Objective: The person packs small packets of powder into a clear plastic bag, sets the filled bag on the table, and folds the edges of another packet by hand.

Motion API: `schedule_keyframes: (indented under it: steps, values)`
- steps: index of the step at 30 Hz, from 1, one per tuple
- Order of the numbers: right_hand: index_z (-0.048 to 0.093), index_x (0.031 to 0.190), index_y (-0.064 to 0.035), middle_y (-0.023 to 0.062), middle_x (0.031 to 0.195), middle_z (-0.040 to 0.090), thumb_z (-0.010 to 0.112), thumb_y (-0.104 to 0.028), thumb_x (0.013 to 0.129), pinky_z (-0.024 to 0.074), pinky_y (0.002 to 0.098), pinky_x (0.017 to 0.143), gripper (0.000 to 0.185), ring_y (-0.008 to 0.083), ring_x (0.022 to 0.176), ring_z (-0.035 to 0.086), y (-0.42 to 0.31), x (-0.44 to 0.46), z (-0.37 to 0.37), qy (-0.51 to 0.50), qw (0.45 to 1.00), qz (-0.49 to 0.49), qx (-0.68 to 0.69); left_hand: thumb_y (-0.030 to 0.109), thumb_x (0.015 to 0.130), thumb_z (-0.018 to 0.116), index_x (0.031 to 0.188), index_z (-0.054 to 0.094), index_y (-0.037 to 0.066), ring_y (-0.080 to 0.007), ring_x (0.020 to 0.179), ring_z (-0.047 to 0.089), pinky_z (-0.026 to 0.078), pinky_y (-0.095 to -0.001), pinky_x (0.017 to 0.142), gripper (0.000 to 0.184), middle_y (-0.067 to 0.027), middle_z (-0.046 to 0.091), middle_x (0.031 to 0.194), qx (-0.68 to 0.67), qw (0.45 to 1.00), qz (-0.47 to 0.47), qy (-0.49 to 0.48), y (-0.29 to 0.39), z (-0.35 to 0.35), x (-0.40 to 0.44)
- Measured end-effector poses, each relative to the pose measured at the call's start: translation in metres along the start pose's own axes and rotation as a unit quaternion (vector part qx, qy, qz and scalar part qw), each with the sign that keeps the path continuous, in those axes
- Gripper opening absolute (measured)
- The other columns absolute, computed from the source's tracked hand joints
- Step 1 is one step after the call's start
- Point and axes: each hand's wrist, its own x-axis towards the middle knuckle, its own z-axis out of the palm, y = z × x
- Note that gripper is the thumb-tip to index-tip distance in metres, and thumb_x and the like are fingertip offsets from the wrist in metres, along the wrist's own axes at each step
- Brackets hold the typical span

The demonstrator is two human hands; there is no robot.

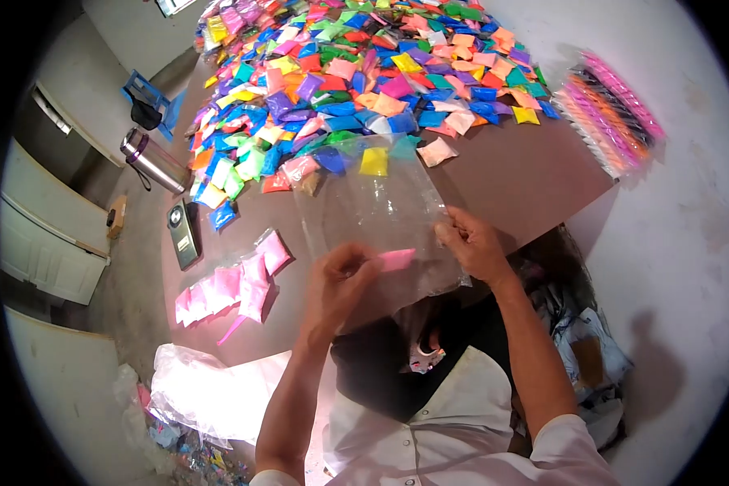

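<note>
Plastic bag (348, 215): right hand (474, 245) pinches edge
Pink packet (398, 259): left hand (340, 277) grips it
Brown table (530, 186): heaped packets (324, 97)
Floor (143, 235): blue chair (170, 116)

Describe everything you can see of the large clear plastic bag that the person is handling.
The large clear plastic bag looks thin, glossy and creased, with bright glints. It is spread out flat-looking above the near part of the brown table, its far end reaching the colourful packets. The right hand grips its right side. The left hand holds a small pink packet at it; whether inside or in front, I cannot tell.
</note>
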Motion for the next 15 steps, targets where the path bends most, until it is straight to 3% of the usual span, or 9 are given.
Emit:
schedule_keyframes:
  steps: [3,5,10,15]
  values:
    - [0.068,0.127,0.0029,-0.0026,0.081,0.061,0.074,-0.021,0.098,0.0475,0.0248,0.067,0.038,0.0043,0.073,0.054,-0.005,-0.001,-0.004,-0.006,0.999,0.013,-0.031,0.006,0.094,0.078,0.099,0.071,0.002,-0.0067,0.087,0.064,0.052,-0.0240,0.076,0.009,0.0008,0.070,0.091,0.005,0.999,-0.025,-0.048,-0.002,0.015,0.004]
    - [0.069,0.127,0.0022,-0.0030,0.080,0.061,0.074,-0.021,0.098,0.0474,0.0247,0.066,0.037,0.0043,0.072,0.054,-0.005,-0.001,-0.002,0.001,1.000,0.007,-0.030,0.005,0.093,0.077,0.096,0.071,0.003,-0.0064,0.086,0.064,0.052,-0.0242,0.076,0.007,0.0010,0.071,0.091,0.081,0.995,0.015,-0.064,0.002,0.023,0.004]
    - [0.070,0.126,-0.0003,-0.0024,0.078,0.061,0.073,-0.021,0.098,0.0476,0.0253,0.066,0.035,0.0052,0.071,0.054,-0.006,0.001,-0.002,0.015,1.000,0.006,-0.025,0.004,0.093,0.076,0.098,0.073,0.003,-0.0097,0.087,0.066,0.054,-0.0257,0.080,0.006,-0.0004,0.073,0.094,0.061,0.991,0.060,-0.103,0.007,0.034,0.010]
    - [0.070,0.127,-0.0001,0.0070,0.086,0.072,0.073,-0.026,0.098,0.0540,0.0294,0.071,0.038,0.0134,0.075,0.067,-0.012,0.004,-0.006,0.007,0.998,0.026,-0.059,0.003,0.093,0.075,0.102,0.074,0.001,-0.0121,0.092,0.067,0.055,-0.0278,0.084,0.009,-0.0033,0.075,0.099,0.150,0.976,0.089,-0.131,0.004,0.044,0.014]
